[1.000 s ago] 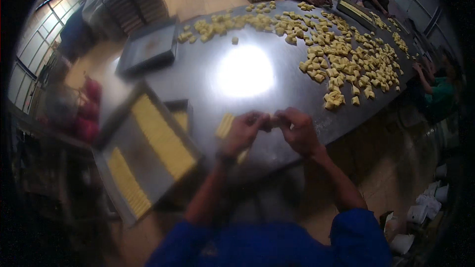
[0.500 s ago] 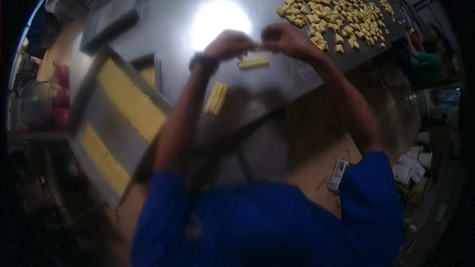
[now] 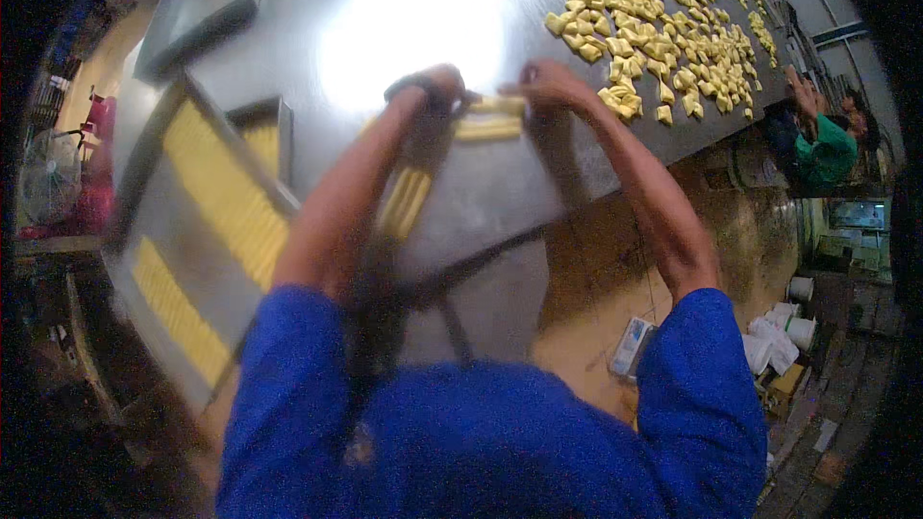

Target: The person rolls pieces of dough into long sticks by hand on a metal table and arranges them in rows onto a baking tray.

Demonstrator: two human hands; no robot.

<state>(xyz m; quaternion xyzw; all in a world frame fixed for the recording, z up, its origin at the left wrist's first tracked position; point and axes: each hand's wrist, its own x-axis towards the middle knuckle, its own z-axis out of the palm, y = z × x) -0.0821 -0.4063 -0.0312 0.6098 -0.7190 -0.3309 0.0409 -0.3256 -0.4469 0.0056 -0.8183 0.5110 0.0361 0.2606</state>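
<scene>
A pale yellow dough stick spans the gap between my two hands, just above the metal table. My left hand, with a dark band on its wrist, is closed at the stick's left end; motion smears its fingers. At the other end, my right hand is closed with its fingers on the dough. Right below them, a small group of dough sticks lies side by side on the table. Another short row of dough sticks rests nearer to me, beside my left forearm.
Left of me, a large metal tray holds two rows of dough sticks, with a smaller tray behind it. An upturned-looking grey tray stands at the far left. Many dough pieces cover the far right. A person in green is beyond.
My hands have moved apart and slightly down, and the dough stick now shows between them. The view has shifted a little, moving the trays left in the picture.
</scene>
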